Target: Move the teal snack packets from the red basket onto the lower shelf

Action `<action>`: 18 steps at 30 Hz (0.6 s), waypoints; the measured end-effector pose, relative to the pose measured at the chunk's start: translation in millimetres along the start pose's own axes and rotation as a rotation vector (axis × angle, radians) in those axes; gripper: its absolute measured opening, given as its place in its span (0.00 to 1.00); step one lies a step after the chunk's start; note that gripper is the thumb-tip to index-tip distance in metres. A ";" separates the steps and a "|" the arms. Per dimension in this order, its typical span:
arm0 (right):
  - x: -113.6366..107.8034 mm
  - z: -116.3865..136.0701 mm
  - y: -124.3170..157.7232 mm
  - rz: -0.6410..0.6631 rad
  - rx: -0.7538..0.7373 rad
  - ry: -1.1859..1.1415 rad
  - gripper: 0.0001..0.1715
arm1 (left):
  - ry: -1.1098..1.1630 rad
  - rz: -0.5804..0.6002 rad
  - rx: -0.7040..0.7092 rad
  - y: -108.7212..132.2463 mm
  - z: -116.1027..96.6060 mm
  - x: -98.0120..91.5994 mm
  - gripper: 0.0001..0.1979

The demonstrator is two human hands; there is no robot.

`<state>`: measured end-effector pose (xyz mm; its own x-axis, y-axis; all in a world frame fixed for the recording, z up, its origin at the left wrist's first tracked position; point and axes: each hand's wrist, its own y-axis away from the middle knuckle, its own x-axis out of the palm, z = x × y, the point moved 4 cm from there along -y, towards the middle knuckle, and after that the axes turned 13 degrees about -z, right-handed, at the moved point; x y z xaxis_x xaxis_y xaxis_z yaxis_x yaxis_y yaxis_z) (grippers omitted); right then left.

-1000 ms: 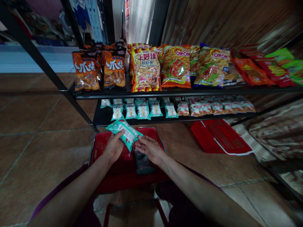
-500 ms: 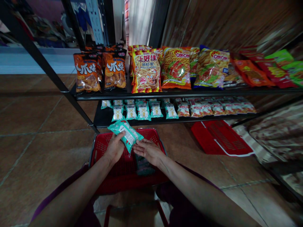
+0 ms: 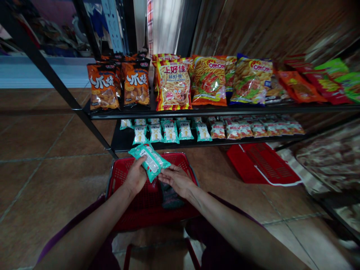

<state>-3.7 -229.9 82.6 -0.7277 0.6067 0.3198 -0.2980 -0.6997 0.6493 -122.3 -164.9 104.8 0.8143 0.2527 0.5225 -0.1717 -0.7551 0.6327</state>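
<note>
My left hand (image 3: 136, 176) grips a teal-and-white snack bag (image 3: 152, 162), thumb on top, its printed back turned up. At the bag's lower right corner, my right hand (image 3: 176, 180) has its fingers closed on the edge. Both hands hold the bag above a red shopping basket (image 3: 115, 187). Inside the basket lies a dark teal item (image 3: 171, 198), partly hidden by my right hand. Just beyond, similar small teal-and-white bags (image 3: 170, 131) line the lower shelf.
The black upper shelf (image 3: 174, 114) carries orange snack bags (image 3: 136, 82), a prawn crackers bag (image 3: 173, 84) and other large bags. Small red-and-white packets (image 3: 239, 128) fill the lower shelf's right. A second red basket (image 3: 261, 163) with a white handle sits on the tiled floor.
The snack bag has tilted very slightly in my hands. Both hands stay in nearly the same place, and the shelves and baskets look unchanged.
</note>
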 end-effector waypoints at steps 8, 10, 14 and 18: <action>3.0 1.7 4.7 0.035 -0.040 0.012 0.20 | 0.021 -0.017 -0.080 -4.3 1.8 -3.2 0.11; 3.4 1.7 5.2 0.045 -0.049 0.018 0.20 | 0.010 0.003 -0.075 -5.3 2.7 -4.0 0.13; 3.8 1.5 6.3 0.046 -0.061 0.019 0.20 | 0.004 0.053 -0.062 -6.0 3.4 -4.5 0.16; 3.2 1.0 6.8 0.034 -0.069 0.017 0.20 | 0.003 0.065 -0.071 -6.0 2.6 -4.9 0.14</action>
<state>-7.4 -232.3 88.7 -0.7486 0.5759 0.3286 -0.3143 -0.7445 0.5890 -123.9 -163.2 97.0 0.7986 0.2068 0.5652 -0.2627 -0.7251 0.6365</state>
